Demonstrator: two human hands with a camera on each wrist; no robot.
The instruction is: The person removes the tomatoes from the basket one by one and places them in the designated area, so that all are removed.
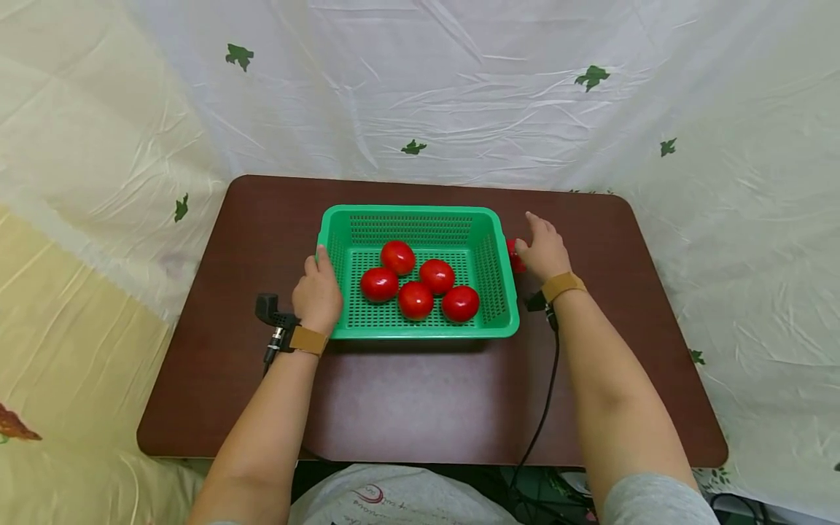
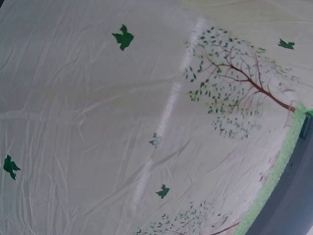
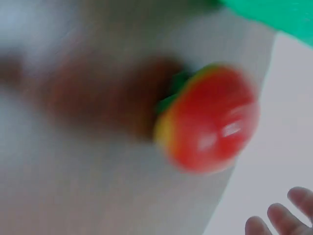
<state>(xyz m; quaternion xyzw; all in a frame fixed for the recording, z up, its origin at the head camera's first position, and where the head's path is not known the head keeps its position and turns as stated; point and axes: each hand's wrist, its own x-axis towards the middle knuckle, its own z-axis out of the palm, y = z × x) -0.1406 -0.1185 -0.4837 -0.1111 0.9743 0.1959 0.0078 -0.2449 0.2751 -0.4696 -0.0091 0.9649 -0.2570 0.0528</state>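
A green plastic basket (image 1: 420, 332) with perforated walls holds several shiny red tomatoes (image 1: 415, 300). My left hand (image 1: 318, 297) rests against the basket's left side, its fingers pointing forward along the rim; part of it is hidden from above. Just right of the basket, my right hand (image 1: 545, 249) hovers with its fingers spread. Partly covered by that hand, another tomato (image 1: 516, 257) lies on the table. The right wrist view shows this tomato (image 3: 212, 120) blurred, red with a yellow patch and green leaves, apart from the fingertips (image 3: 281, 218).
The basket stands on a brown table (image 1: 407, 401) with rounded corners. A black cable (image 1: 547, 394) runs from the right wrist camera over the table's front edge. Pale sheeting (image 1: 459, 95) with leaf prints surrounds the table, and fills most of the left wrist view.
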